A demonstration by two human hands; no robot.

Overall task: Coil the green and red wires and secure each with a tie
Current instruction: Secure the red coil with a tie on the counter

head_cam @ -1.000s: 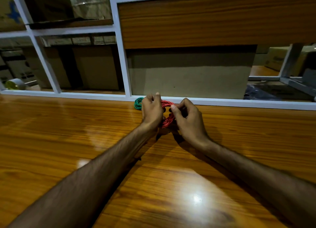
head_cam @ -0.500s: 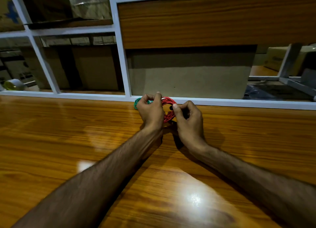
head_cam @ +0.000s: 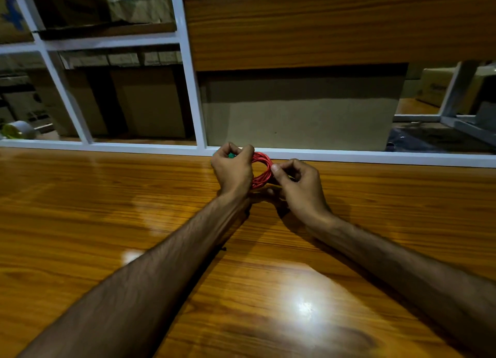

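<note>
Glossy orange-brown wooden tabletop (head_cam: 107, 223) runs out to a white metal shelf frame (head_cam: 349, 156) just beyond the hands. Between them sits the coiled red wire (head_cam: 261, 169): the left hand (head_cam: 233, 169) grips its left side with curled fingers, and the right hand (head_cam: 298, 186) pinches its right edge. Only a sliver of the green wire coil (head_cam: 230, 156) shows behind the left hand's fingers.

Stockroom or shop interior: glossy wooden counter (head_cam: 107, 223) in the foreground, white-framed shelving (head_cam: 188, 62) across the top, cardboard boxes (head_cam: 150, 102) stacked behind, tape roll (head_cam: 18, 129) at far left.
</note>
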